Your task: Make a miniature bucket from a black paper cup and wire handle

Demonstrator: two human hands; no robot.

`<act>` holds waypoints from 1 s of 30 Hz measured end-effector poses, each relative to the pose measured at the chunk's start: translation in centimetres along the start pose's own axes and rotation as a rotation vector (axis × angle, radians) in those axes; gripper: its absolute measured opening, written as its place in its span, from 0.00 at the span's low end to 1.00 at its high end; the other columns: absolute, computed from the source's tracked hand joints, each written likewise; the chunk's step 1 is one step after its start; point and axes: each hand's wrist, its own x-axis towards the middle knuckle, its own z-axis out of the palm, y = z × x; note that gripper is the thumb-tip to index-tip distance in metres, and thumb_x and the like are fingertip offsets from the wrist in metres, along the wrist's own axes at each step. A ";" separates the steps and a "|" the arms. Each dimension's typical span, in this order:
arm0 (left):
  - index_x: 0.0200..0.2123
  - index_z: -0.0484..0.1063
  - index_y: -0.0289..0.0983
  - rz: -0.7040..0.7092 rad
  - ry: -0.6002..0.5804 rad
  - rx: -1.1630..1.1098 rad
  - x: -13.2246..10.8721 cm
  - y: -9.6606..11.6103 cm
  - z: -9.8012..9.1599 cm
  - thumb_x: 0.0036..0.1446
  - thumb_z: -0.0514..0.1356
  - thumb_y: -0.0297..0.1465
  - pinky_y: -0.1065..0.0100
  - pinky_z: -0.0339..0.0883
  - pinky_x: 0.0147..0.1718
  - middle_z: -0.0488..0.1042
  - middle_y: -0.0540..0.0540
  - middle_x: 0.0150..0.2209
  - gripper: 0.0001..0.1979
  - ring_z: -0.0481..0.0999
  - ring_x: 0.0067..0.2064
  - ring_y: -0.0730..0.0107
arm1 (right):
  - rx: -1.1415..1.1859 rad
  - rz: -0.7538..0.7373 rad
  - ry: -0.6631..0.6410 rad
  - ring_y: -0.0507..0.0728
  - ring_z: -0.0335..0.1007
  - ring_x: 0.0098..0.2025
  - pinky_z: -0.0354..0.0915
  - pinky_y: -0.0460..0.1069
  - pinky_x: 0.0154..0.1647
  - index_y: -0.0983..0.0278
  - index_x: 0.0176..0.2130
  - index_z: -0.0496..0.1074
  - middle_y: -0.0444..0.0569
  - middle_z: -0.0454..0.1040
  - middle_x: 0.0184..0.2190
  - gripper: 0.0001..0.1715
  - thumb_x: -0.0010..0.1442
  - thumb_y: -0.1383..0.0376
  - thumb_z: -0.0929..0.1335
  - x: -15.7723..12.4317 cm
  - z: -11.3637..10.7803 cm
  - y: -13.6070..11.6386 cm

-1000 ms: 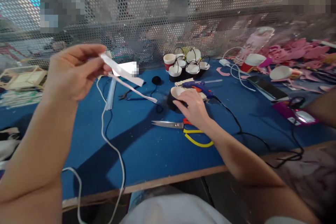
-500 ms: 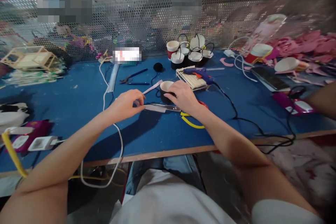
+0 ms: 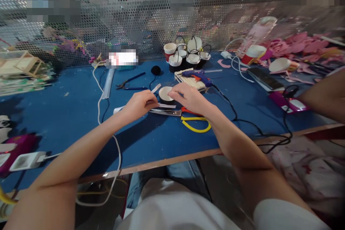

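A short paper cup [image 3: 162,97], black outside and white inside, stands in front of me. My right hand [image 3: 190,97] is closed on its right rim, thumb and fingers together there. My left hand [image 3: 140,104] pinches a narrow white paper strip [image 3: 168,106], which points right, just in front of the cup. Under the strip lie scissors [image 3: 196,129] with yellow and red handles, their blades pointing left. Another white strip [image 3: 156,87] sticks up behind the left fingers, partly hidden.
A blue glue gun [image 3: 201,77] rests on a pale wooden stick piece [image 3: 192,83]. Pliers [image 3: 132,82] and a black ball [image 3: 155,70] lie behind my hands. Several handled cups [image 3: 175,63] stand at the back. Another person's arm [image 3: 323,95] reaches in at right, near a phone [image 3: 265,78].
My left hand has moved right with the strip, closer to the cup. The right hand stays at the cup, its thumb now nearer the rim. The whole view has shifted slightly.
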 end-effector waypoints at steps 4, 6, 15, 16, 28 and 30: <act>0.27 0.73 0.33 0.047 -0.011 0.041 0.9 0.1 0.3 0.52 0.60 0.30 0.73 0.56 0.27 0.68 0.49 0.25 0.06 0.67 0.27 0.75 | -0.062 -0.050 -0.067 0.60 0.66 0.42 0.61 0.54 0.46 0.66 0.36 0.73 0.53 0.73 0.36 0.20 0.55 0.52 0.66 -0.3 -0.8 -0.2; 0.26 0.72 0.33 0.049 0.011 0.028 1.1 -0.2 0.3 0.52 0.60 0.31 0.74 0.56 0.27 0.68 0.49 0.24 0.07 0.66 0.27 0.75 | -0.121 -0.070 -0.130 0.62 0.64 0.45 0.60 0.56 0.47 0.66 0.39 0.72 0.54 0.73 0.39 0.24 0.49 0.51 0.70 -0.5 -1.0 -0.2; 0.27 0.71 0.34 0.016 0.016 -0.028 1.3 -1.1 0.6 0.53 0.59 0.33 0.73 0.57 0.27 0.68 0.50 0.24 0.08 0.66 0.27 0.75 | -0.204 -0.109 -0.114 0.60 0.64 0.46 0.59 0.55 0.48 0.66 0.33 0.72 0.53 0.72 0.38 0.10 0.55 0.61 0.68 -0.4 0.0 0.7; 0.27 0.71 0.34 0.016 0.017 -0.031 1.3 -1.2 0.7 0.53 0.59 0.33 0.73 0.57 0.27 0.68 0.50 0.24 0.08 0.66 0.27 0.75 | -0.194 -0.116 -0.107 0.60 0.64 0.46 0.59 0.55 0.48 0.65 0.32 0.72 0.52 0.73 0.37 0.08 0.56 0.62 0.68 -0.3 0.1 0.7; 0.28 0.70 0.35 0.001 0.018 -0.055 1.3 -1.7 1.2 0.54 0.57 0.36 0.73 0.57 0.27 0.69 0.50 0.25 0.10 0.65 0.26 0.75 | -0.206 -0.089 -0.109 0.60 0.63 0.47 0.59 0.57 0.48 0.63 0.31 0.71 0.52 0.72 0.38 0.05 0.57 0.64 0.66 -0.3 0.5 0.7; 0.29 0.70 0.35 -0.016 0.012 -0.051 1.2 -1.7 1.2 0.54 0.57 0.36 0.73 0.57 0.27 0.69 0.51 0.25 0.09 0.65 0.26 0.75 | -0.202 -0.087 -0.108 0.60 0.63 0.47 0.59 0.57 0.48 0.64 0.31 0.71 0.53 0.72 0.38 0.05 0.57 0.65 0.66 -0.3 0.5 0.7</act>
